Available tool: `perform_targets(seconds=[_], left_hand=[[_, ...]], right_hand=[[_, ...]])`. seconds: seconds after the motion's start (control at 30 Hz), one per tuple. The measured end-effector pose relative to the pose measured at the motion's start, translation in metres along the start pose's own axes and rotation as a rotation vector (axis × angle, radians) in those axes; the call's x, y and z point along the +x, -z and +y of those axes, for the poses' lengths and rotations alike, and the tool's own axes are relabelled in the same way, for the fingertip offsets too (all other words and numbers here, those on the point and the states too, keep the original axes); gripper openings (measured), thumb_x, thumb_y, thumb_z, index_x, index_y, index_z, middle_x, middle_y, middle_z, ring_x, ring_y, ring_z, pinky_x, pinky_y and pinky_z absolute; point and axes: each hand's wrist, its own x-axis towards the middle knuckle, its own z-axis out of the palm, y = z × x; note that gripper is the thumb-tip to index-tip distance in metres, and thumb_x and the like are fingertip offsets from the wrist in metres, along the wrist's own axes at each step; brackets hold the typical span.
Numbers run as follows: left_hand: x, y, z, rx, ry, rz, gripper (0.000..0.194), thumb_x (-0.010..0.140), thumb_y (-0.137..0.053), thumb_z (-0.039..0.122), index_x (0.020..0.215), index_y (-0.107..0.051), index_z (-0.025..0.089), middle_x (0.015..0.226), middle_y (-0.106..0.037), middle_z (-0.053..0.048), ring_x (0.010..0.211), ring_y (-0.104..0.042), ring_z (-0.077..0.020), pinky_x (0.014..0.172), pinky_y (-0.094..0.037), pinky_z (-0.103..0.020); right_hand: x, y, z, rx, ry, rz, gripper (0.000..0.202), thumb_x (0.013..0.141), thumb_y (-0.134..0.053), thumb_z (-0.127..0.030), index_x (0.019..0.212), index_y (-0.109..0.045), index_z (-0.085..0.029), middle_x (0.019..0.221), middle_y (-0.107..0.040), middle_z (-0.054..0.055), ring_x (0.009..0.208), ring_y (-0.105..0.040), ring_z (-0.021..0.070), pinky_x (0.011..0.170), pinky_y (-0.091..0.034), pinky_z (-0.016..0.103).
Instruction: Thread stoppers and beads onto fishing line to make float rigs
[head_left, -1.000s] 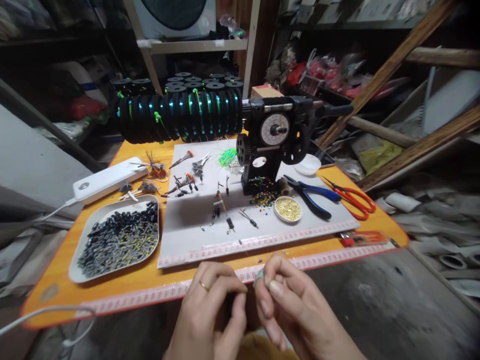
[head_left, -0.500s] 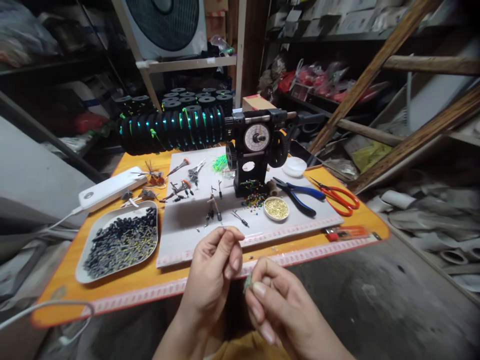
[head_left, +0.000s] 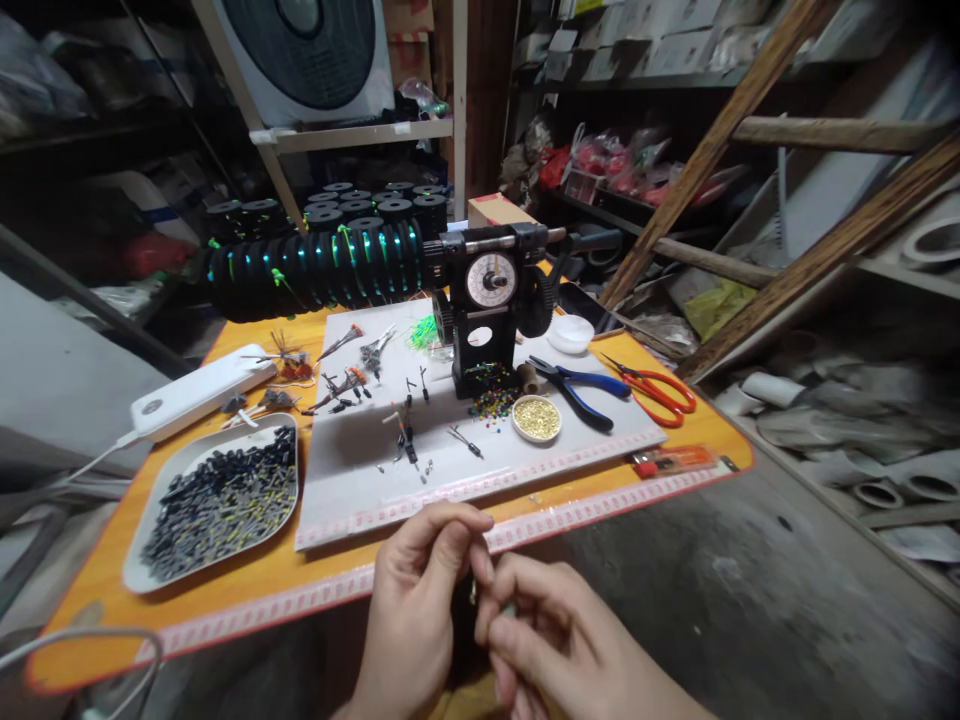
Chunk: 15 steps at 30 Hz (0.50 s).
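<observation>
My left hand is closed in a pinch just past the front edge of the table; whatever lies between its fingertips is too small to make out. Close against it, my right hand has thumb and fingers pressed together, and a bit of something small and greenish peeks out between them. A tiny pale piece shows between the two hands. Beyond them on the grey board lie small black pieces with thin stems and a similar forked piece.
A tray of small dark and yellow-tipped cylinders stands left. Behind the board's middle rises a black device with a dial and a row of spools. A dish of gold beads, pliers, and red-handled scissors lie right.
My hands have come together, the right moving up to the left until their fingertips nearly meet. The camera view has shifted slightly, and the table sits further left in it.
</observation>
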Motion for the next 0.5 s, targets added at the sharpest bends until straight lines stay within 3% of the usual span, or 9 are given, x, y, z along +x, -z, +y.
perform_targets(seconds=[0.2, 0.27, 0.33, 0.37, 0.43, 0.5], left_hand=[[0.001, -0.011, 0.001, -0.087, 0.069, 0.03, 0.027, 0.075, -0.081, 0.044, 0.08, -0.072, 0.019, 0.058, -0.064, 0.002, 0.044, -0.057, -0.0049, 0.038, -0.035, -0.008], [-0.001, -0.01, 0.001, -0.092, 0.083, -0.035, 0.027, 0.079, -0.076, 0.046, 0.085, -0.071, 0.02, 0.062, -0.068, 0.001, 0.037, -0.059, -0.0065, 0.032, -0.033, -0.008], [-0.002, -0.008, 0.001, -0.076, 0.092, -0.079, 0.027, 0.082, -0.073, 0.047, 0.087, -0.07, 0.022, 0.065, -0.071, 0.001, 0.031, -0.059, -0.0076, 0.029, -0.036, -0.01], [-0.003, -0.007, 0.001, -0.067, 0.1, -0.081, 0.027, 0.082, -0.073, 0.048, 0.088, -0.07, 0.022, 0.065, -0.071, 0.001, 0.029, -0.058, -0.0074, 0.028, -0.038, -0.01], [-0.006, -0.005, 0.001, -0.052, 0.124, -0.068, 0.028, 0.081, -0.074, 0.048, 0.089, -0.07, 0.021, 0.062, -0.07, 0.002, 0.028, -0.057, -0.0067, 0.029, -0.04, -0.01], [-0.009, -0.005, 0.001, -0.049, 0.137, -0.07, 0.029, 0.081, -0.073, 0.048, 0.091, -0.071, 0.021, 0.063, -0.07, 0.002, 0.029, -0.058, -0.0069, 0.029, -0.041, -0.009]], right_hand=[[-0.012, 0.006, -0.018, -0.547, 0.175, 0.024, 0.019, 0.095, -0.048, -0.026, 0.083, -0.061, -0.018, 0.067, -0.064, 0.0, 0.059, -0.062, 0.0107, 0.061, -0.05, 0.019], [-0.019, 0.018, -0.029, -0.742, 0.268, 0.014, 0.018, 0.093, -0.052, -0.017, 0.088, -0.068, -0.019, 0.078, -0.073, 0.002, 0.072, -0.068, 0.0125, 0.071, -0.052, 0.019], [-0.026, 0.042, -0.042, -0.937, 0.338, 0.047, 0.021, 0.092, -0.054, -0.014, 0.096, -0.072, -0.024, 0.089, -0.078, 0.0, 0.08, -0.071, 0.0124, 0.076, -0.053, 0.018], [-0.028, 0.06, -0.049, -1.049, 0.362, 0.121, 0.022, 0.093, -0.053, -0.016, 0.1, -0.072, -0.025, 0.093, -0.078, 0.0, 0.082, -0.072, 0.013, 0.076, -0.055, 0.018], [-0.026, 0.105, -0.063, -1.37, 0.41, 0.547, 0.025, 0.095, -0.049, -0.025, 0.103, -0.073, -0.024, 0.094, -0.079, 0.003, 0.081, -0.074, 0.0161, 0.074, -0.057, 0.023], [-0.017, 0.153, -0.074, -1.474, 0.353, 0.753, 0.032, 0.095, -0.045, -0.024, 0.111, -0.072, -0.015, 0.107, -0.077, 0.014, 0.091, -0.074, 0.0251, 0.082, -0.057, 0.036]])
